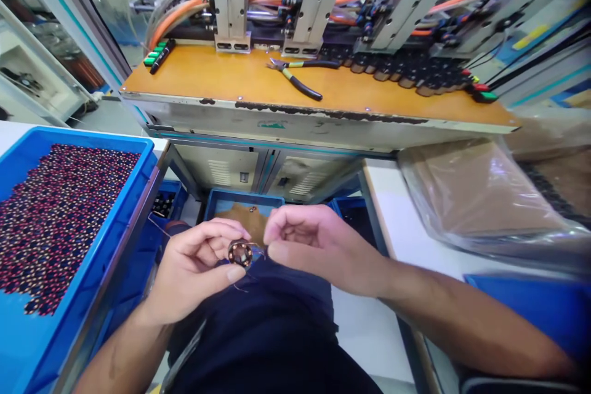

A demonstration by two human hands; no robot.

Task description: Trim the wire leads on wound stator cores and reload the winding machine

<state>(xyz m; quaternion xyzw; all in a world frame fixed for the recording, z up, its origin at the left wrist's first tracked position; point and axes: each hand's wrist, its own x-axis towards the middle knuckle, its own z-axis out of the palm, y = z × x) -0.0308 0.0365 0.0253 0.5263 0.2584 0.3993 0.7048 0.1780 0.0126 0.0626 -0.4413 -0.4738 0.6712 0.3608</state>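
While sitting over a dark-clothed lap, left hand (196, 271) is pinching a small wound coil stator (240, 253) between thumb and fingers, low centre. Right hand (305, 240) is curling almost closed just beside it, fingertips gripping a thin wire (259, 251) off the stator. Blue bin (115, 215) of matching stators is sitting left. Pliers (295, 77) are lying mid orange worktop (221, 77), below the machine heads (318, 6).

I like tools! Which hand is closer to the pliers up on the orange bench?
Right. The right hand sits below the pliers, slightly to their right. The left hand, holding a small wound coil, is lower and further left.
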